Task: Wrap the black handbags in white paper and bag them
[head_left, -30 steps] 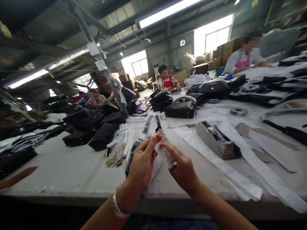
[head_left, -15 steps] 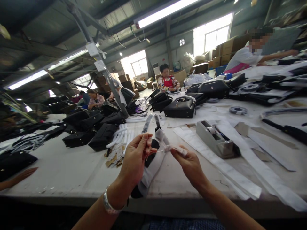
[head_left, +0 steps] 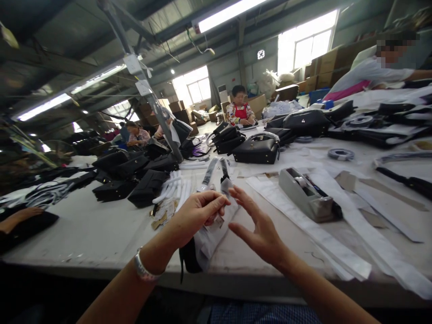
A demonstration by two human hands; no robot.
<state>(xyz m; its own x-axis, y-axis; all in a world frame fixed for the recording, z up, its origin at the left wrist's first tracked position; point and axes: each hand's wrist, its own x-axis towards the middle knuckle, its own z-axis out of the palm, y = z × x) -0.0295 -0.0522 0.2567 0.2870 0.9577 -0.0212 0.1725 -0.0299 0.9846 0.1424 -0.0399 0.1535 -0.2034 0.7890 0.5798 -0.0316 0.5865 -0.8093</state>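
Note:
My left hand [head_left: 199, 209] is closed in a pinch over a black bag [head_left: 189, 258]. What its fingertips hold is too small to make out. A small pale, shiny piece [head_left: 219, 220] shows just under those fingers. To the right, my right hand [head_left: 258, 225] is open, thumb and fingers apart, with nothing visible in it. White wrapping [head_left: 211, 245] covers much of the bag, which lies at the table's front edge. Its handle [head_left: 213, 170], covered in clear film, arches up behind my hands.
A grey tape dispenser [head_left: 308, 198] stands right of my hands, beside long white strips [head_left: 310, 231]. Black handbags [head_left: 256, 150] are piled behind. White tubes [head_left: 172, 189] and tan scraps [head_left: 164, 216] lie left. Another person's hand [head_left: 23, 216] rests on a black item at far left.
My right hand has opened and let go of the white piece it pinched. The thin string stretched between my hands no longer shows. My left hand stays pinched and has turned flatter.

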